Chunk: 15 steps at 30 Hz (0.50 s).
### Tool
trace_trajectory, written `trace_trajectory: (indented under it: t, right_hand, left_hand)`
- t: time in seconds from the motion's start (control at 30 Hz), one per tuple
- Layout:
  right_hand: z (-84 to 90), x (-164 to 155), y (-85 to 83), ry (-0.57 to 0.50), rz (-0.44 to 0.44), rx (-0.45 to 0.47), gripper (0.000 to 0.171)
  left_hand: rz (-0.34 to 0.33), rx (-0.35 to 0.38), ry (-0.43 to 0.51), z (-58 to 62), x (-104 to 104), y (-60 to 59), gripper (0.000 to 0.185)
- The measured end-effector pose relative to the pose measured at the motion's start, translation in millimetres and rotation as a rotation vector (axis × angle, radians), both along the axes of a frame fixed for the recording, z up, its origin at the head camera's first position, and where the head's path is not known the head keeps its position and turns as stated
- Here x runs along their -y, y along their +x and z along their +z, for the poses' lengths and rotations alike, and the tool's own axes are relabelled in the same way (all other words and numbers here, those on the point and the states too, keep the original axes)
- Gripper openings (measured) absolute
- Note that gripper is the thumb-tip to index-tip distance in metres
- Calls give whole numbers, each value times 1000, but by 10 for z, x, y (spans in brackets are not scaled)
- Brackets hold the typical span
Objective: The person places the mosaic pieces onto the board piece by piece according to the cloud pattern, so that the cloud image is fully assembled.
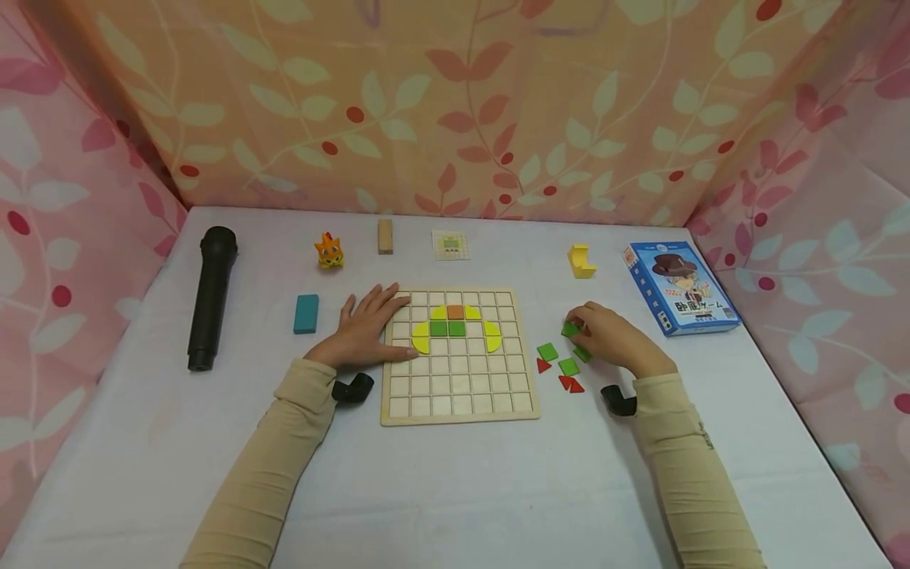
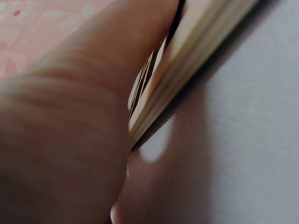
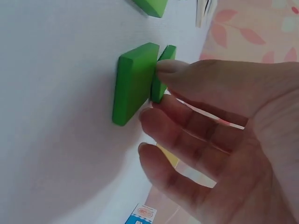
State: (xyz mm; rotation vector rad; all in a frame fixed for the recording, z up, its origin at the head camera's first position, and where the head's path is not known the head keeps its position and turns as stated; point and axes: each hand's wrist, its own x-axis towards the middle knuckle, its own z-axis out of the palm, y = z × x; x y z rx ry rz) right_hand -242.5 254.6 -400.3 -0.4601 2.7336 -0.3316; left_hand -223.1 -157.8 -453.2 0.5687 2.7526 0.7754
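Note:
My left hand (image 1: 362,332) rests with spread fingers on the left edge of a wooden grid board (image 1: 462,405); its thumb lies across the squares. Set in the board are yellow curved tiles (image 1: 421,340), two green squares (image 1: 456,328) and an orange square (image 1: 455,312). Right of the board, my right hand (image 1: 613,340) pinches a green square tile (image 3: 162,79) between thumb and fingers. Right beside that tile is another green square (image 3: 135,84), tilted in the right wrist view. More green tiles (image 1: 547,352) and red triangles (image 1: 577,386) lie between board and hand.
A black microphone (image 1: 213,300) lies far left. Behind the board are a teal block (image 1: 306,314), an orange toy figure (image 1: 329,251), a wooden block (image 1: 385,237), a pattern card (image 1: 451,245) and a yellow block (image 1: 581,262). A blue box (image 1: 682,288) lies back right.

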Motion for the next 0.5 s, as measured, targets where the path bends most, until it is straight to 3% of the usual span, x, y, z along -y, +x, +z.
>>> trace_trajectory:
  t: [0.23, 0.5]
  right_hand:
    - [46, 147, 9, -44, 17, -33, 31]
    - [83, 608, 86, -99, 136, -78, 31]
  left_hand:
    - [-4, -10, -7, -14, -7, -6, 97]
    - [5, 7, -9, -21, -8, -4, 97]
